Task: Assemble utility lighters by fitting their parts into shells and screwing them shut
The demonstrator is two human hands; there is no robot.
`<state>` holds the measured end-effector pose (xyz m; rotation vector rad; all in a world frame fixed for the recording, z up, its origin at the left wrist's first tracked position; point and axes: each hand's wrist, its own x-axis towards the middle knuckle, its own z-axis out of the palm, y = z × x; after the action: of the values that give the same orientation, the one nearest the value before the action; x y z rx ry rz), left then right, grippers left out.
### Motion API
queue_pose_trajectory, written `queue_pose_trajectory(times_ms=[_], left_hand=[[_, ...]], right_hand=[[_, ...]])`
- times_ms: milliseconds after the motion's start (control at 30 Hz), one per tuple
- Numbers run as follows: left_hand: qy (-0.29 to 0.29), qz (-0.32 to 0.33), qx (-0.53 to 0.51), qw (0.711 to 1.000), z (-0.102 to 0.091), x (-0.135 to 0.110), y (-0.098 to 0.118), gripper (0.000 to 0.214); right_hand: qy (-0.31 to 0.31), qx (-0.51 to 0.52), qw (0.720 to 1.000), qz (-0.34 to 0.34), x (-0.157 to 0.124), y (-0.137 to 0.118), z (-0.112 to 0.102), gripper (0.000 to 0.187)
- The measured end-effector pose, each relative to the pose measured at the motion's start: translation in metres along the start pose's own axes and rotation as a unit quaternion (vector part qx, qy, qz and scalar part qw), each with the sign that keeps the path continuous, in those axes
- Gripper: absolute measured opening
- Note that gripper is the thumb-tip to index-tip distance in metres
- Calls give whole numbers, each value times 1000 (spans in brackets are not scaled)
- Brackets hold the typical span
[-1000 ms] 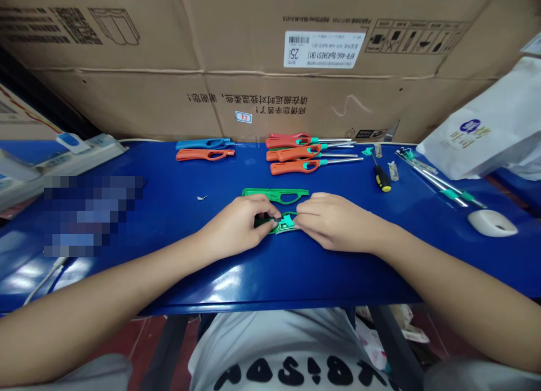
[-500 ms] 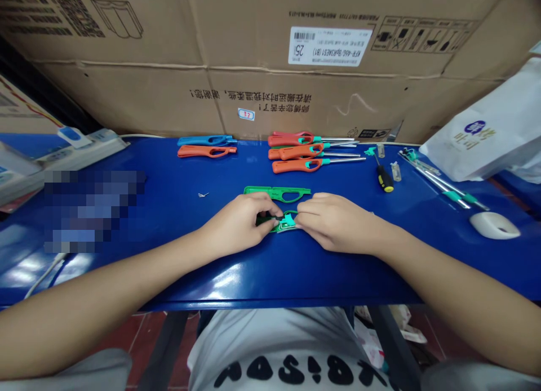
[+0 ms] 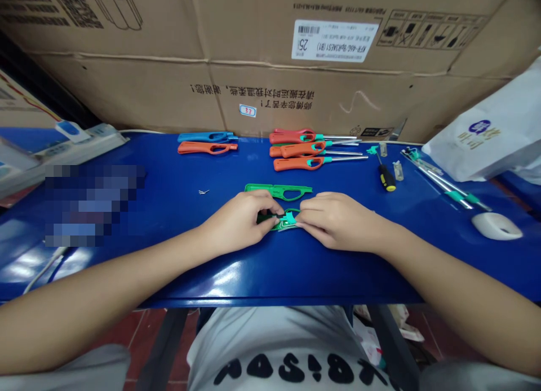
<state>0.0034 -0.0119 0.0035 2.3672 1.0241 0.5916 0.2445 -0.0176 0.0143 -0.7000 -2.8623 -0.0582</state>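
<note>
Both my hands rest on the blue table (image 3: 177,210), pinched together over a green lighter body (image 3: 286,221) with a teal trigger piece showing between the fingertips. My left hand (image 3: 240,219) has its fingers curled on the left end of this body. From the right, my right hand (image 3: 333,217) pinches its other end. Much of the piece is hidden under my fingers. A separate green lighter shell half (image 3: 279,190) lies flat just behind my hands.
Several orange long-nose lighters (image 3: 313,150) lie at the back middle, with a blue shell (image 3: 205,137) and an orange shell (image 3: 207,148) to their left. A screwdriver (image 3: 385,174), metal tubes (image 3: 439,180), a white mouse (image 3: 496,226) and a white bag (image 3: 486,137) sit right. Cardboard boxes (image 3: 270,58) wall the back.
Hands stay on the green lighter body; the fingertips have shifted slightly and more of the teal trigger shows between them. The view has moved a little.
</note>
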Motion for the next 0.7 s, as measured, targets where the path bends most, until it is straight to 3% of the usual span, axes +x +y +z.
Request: queue_pose_trajectory(times_ms=[367,567,700], left_hand=[[-14,13,-16,1000,1,-5,8,25],[-13,7,-29,999,0,-6,10,24],[-10,2,-47,999,1,-5,10,29]], right_hand=[[-99,5,995,3,-1,-6,-18,22],[-84,146,983,69,-4,-1,-19,20],[-60,163,982,74,-4,2,-15,19]])
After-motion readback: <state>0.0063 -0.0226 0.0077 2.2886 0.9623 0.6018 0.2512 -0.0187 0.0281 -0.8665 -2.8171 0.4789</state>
